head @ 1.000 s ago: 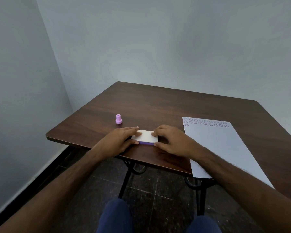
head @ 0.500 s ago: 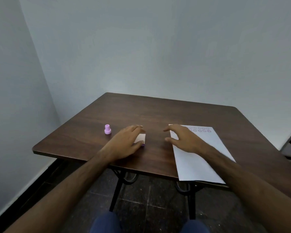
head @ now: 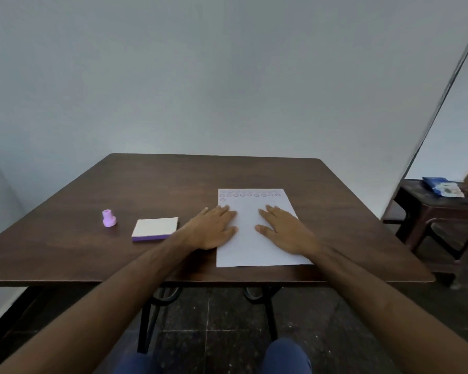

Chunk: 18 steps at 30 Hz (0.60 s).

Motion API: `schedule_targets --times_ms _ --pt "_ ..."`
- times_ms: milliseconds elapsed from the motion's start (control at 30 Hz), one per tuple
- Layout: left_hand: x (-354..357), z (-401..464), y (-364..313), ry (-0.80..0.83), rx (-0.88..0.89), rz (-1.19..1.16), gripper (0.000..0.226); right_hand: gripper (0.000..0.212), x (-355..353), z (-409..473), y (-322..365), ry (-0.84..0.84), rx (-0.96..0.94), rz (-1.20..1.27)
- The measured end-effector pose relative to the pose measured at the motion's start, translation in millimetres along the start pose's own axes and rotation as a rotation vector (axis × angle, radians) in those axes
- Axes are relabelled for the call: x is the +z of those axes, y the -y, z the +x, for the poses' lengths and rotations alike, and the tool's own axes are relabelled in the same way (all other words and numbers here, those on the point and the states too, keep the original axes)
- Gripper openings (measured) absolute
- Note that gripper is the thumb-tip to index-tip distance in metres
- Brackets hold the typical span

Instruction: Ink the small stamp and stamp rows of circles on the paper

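A white sheet of paper (head: 247,247) lies on the dark wooden table (head: 173,182), with rows of purple stamped circles along its far edge. My left hand (head: 214,228) lies flat, fingers spread, across the paper's left edge. My right hand (head: 284,229) rests flat on the paper's right half. Neither hand holds anything. The closed ink pad (head: 155,228), white on top with a purple base, sits just left of my left hand. The small pink stamp (head: 108,218) stands upright farther left.
A low dark side table (head: 438,209) with a blue packet (head: 442,189) stands to the right of the table. Walls close in behind and on the left. My knees show below the table's near edge.
Both hands left the ink pad and moved right onto the paper. The paper now lies straight and wholly on the table instead of overhanging the near edge. The view swung right.
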<state>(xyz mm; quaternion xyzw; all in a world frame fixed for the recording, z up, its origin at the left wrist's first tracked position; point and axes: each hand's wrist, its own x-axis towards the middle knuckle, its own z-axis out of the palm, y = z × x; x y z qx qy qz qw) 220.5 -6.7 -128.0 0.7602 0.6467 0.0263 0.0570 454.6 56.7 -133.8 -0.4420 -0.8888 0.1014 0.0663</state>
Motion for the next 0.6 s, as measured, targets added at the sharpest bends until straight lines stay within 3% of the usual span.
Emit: schedule_targets --times_ms 367,600 --pt "-13.2 97.0 84.0 0.043 -0.041 -0.004 0.061 0.071 14.4 133.9 -8.0 -0.046 0.004 -0.052" --pt "-43.9 89.2 66.5 0.124 -0.125 0.008 0.067 0.076 -31.0 126.9 13.4 0.13 0.074 0.005"
